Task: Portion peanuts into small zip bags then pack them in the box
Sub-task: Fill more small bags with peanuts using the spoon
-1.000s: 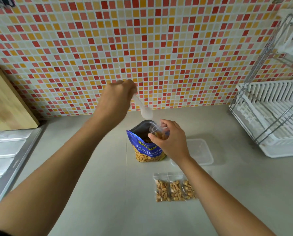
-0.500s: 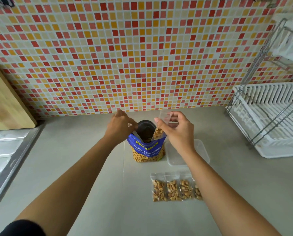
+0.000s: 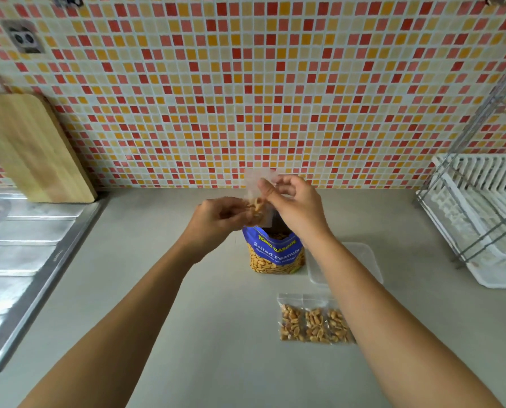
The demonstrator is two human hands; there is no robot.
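Left hand (image 3: 216,220) grips the small zip bag (image 3: 259,179) at its peanut-filled bottom, right hand (image 3: 297,201) pinches the top, just above the peanut pouch (image 3: 275,254). I'd hold it upright and press the zip fully across.

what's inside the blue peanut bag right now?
Peanuts show at the front of the open mouth of the blue peanut bag. The small zip bag and the right hand cover the rear, so the rest is hidden.

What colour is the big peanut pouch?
The pouch is blue with yellow and white lettering; head view.
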